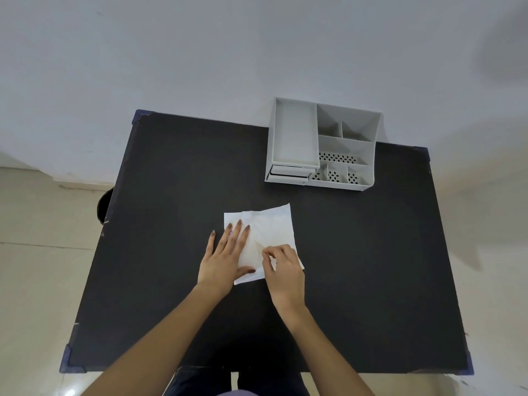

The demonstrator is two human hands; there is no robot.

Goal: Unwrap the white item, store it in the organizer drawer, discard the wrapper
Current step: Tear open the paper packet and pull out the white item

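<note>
Black table (171,195): wrapper (274,224) lies flat, long axis toward organizer (294,132); left hand (225,258) fingers spread flat, right hand (283,270) fingers pinch it; compartments bare

No readable text anywhere. Only a small reddish-purple mark printed on the white wrapper (258,224), half hidden between two fingers (235,232) of the left hand (221,261), too small and blurred to read. No label, brand or number visible on the grey organizer (321,144), and nothing written on the black table (171,195).
</note>
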